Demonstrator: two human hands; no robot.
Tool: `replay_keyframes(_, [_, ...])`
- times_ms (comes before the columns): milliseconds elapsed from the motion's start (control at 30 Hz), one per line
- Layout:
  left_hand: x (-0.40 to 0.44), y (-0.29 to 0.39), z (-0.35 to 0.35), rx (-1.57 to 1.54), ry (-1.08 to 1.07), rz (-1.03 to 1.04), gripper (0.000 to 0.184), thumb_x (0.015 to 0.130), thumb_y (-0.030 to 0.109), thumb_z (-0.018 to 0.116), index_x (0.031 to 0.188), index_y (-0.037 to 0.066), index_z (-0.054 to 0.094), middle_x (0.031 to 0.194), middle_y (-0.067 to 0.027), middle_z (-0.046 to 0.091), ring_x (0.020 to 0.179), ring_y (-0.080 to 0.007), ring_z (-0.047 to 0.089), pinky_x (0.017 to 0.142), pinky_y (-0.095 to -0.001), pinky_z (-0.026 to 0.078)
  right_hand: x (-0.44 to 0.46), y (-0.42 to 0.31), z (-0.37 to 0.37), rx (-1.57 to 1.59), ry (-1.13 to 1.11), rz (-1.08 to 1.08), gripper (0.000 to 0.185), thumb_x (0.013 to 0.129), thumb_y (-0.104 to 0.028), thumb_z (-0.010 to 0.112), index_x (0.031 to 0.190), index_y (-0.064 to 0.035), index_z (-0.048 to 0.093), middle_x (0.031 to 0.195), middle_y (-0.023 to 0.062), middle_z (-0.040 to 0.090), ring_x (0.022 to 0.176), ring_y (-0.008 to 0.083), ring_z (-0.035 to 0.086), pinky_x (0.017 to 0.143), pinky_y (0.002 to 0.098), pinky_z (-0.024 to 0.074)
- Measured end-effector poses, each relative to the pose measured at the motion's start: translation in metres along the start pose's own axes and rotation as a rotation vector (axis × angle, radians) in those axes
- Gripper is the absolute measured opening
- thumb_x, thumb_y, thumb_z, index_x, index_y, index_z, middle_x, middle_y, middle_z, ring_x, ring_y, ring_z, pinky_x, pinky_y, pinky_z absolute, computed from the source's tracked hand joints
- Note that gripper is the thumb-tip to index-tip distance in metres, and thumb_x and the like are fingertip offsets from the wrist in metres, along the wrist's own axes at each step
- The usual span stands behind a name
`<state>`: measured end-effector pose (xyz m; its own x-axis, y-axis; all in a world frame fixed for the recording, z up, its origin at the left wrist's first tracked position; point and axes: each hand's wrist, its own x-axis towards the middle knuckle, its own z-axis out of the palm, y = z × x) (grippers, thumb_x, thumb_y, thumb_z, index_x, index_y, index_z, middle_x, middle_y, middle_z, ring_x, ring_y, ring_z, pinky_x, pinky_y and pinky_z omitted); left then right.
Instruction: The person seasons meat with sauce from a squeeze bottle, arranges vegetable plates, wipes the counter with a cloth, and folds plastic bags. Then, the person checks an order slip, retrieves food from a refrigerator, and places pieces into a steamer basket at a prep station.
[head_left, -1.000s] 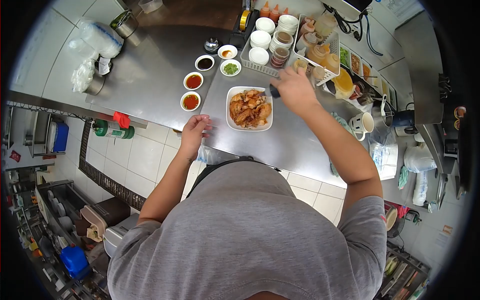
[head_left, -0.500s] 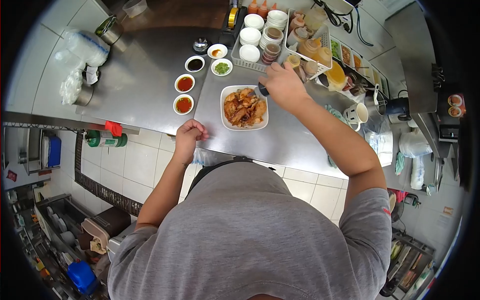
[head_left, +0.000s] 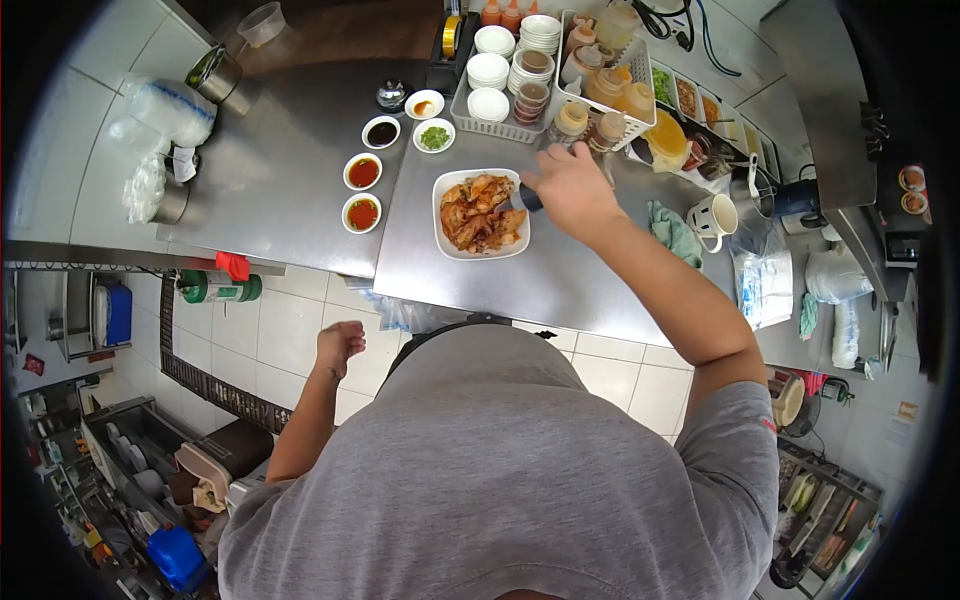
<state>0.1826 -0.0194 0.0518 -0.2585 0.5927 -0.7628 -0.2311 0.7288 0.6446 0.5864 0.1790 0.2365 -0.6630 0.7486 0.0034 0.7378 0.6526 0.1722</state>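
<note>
A square white bowl of browned, glazed chicken pieces stands near the counter's front edge. My right hand is closed around a dark-handled utensil, whose lower end reaches the chicken at the bowl's right side. The utensil's exact kind is hidden by the hand and the food. My left hand hangs off the counter over the floor, fingers curled in, with nothing visible in it. Left of the bowl are small dishes of red sauce, dark sauce and chopped green herbs.
Behind the bowl, a grey basket holds stacked white dishes. A white basket of squeeze bottles stands to its right. A green cloth and a mug lie beyond my right forearm. Plastic bags are at the far left.
My left hand has moved down and left, away from the counter's edge. My right hand has shifted slightly down, still holding the utensil at the chicken. The whole view has shifted a little.
</note>
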Motion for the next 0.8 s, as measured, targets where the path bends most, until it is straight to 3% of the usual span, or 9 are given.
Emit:
replay_keyframes(100, [0.017,-0.038,-0.024,0.11,0.1,-0.046,0.014,0.076,0.008,0.065,0.087,0.0,0.066,0.077,-0.0086,0.065,0.066,-0.0172,0.062,0.063,-0.0281,0.053,-0.023,-0.002,0.02,0.127,0.013,0.056,0.033,0.074,-0.011,0.062,0.106,-0.0157,0.067,0.095,0.0033,0.059,0.102,0.0199,0.051,0.087,0.0373,0.0353])
replay_keyframes(200, [0.019,-0.07,-0.048,0.218,0.195,-0.072,0.015,0.075,0.012,0.07,0.085,0.001,0.066,0.078,-0.0093,0.065,0.066,-0.018,0.062,0.062,-0.0291,0.053,-0.051,-0.006,0.047,0.437,0.076,0.286,0.058,0.062,-0.011,0.068,0.119,-0.0189,0.061,0.096,0.0064,0.059,0.1,0.0236,0.052,0.085,0.0382,0.0367])
replay_keyframes(300, [0.006,-0.083,-0.063,0.287,0.195,-0.18,0.014,0.074,0.01,0.07,0.085,0.003,0.066,0.075,-0.0082,0.064,0.064,-0.0172,0.061,0.061,-0.0288,0.052,-0.074,-0.001,0.071,0.701,0.227,0.458,0.062,0.059,-0.011,0.074,0.119,-0.0168,0.06,0.097,0.0081,0.06,0.096,0.0274,0.054,0.087,0.0381,0.0406])
replay_keyframes(433, [-0.019,-0.082,-0.06,0.372,0.212,-0.176,0.013,0.075,0.012,0.072,0.082,0.005,0.064,0.069,-0.0057,0.06,0.058,-0.0149,0.057,0.054,-0.0271,0.049,-0.091,0.021,0.106,0.907,0.399,0.673,0.064,0.06,-0.011,0.078,0.121,-0.011,0.057,0.101,0.0113,0.062,0.099,0.029,0.055,0.09,0.0388,0.0427])
replay_keyframes(500, [-0.021,-0.083,-0.061,0.434,0.229,-0.202,0.014,0.078,0.015,0.072,0.078,0.005,0.062,0.064,-0.0037,0.056,0.053,-0.0135,0.054,0.047,-0.0265,0.044,-0.086,0.042,0.135,1.057,0.656,0.936,0.065,0.061,-0.014,0.081,0.12,-0.0055,0.055,0.104,0.0155,0.061,0.095,0.0337,0.056,0.087,0.0424,0.0442])
replay_keyframes(633, [-0.016,-0.093,-0.071,0.478,0.274,-0.239,0.017,0.08,0.016,0.072,0.077,0.004,0.059,0.062,-0.0042,0.056,0.048,-0.0128,0.05,0.041,-0.0269,0.039,-0.071,0.074,0.142,1.064,0.694,1.053,0.067,0.064,-0.013,0.081,0.124,-0.0028,0.051,0.111,0.0191,0.058,0.099,0.0343,0.054,0.09,0.0431,0.0432])
replay_keyframes(700, [-0.009,-0.104,-0.084,0.432,0.26,-0.242,0.015,0.081,0.013,0.07,0.078,0.003,0.059,0.06,-0.0064,0.056,0.045,-0.0142,0.049,0.039,-0.028,0.037,-0.063,0.07,0.134,0.573,1.021,1.034,0.071,0.066,-0.008,0.079,0.128,-0.0007,0.045,0.118,0.0201,0.053,0.107,0.0342,0.051,0.091,0.0418,0.0435])
replay_keyframes(767, [-0.009,-0.111,-0.087,0.458,0.301,-0.253,0.015,0.082,0.013,0.069,0.078,0.002,0.058,0.059,-0.0076,0.056,0.044,-0.0152,0.049,0.038,-0.0287,0.037,-0.062,0.042,0.126,0.671,1.07,1.082,0.072,0.069,-0.003,0.074,0.132,0.0005,0.039,0.125,0.0212,0.047,0.115,0.0346,0.047,0.096,0.0414,0.0399])
replay_keyframes(800, [-0.007,-0.113,-0.086,0.483,0.341,-0.272,0.015,0.082,0.012,0.067,0.078,0.002,0.058,0.059,-0.0088,0.055,0.043,-0.0162,0.048,0.038,-0.0293,0.037,-0.058,0.032,0.125,0.872,1.02,1.017,0.072,0.07,-0.002,0.074,0.133,0.0006,0.038,0.127,0.0209,0.047,0.118,0.0345,0.046,0.098,0.0416,0.0383])
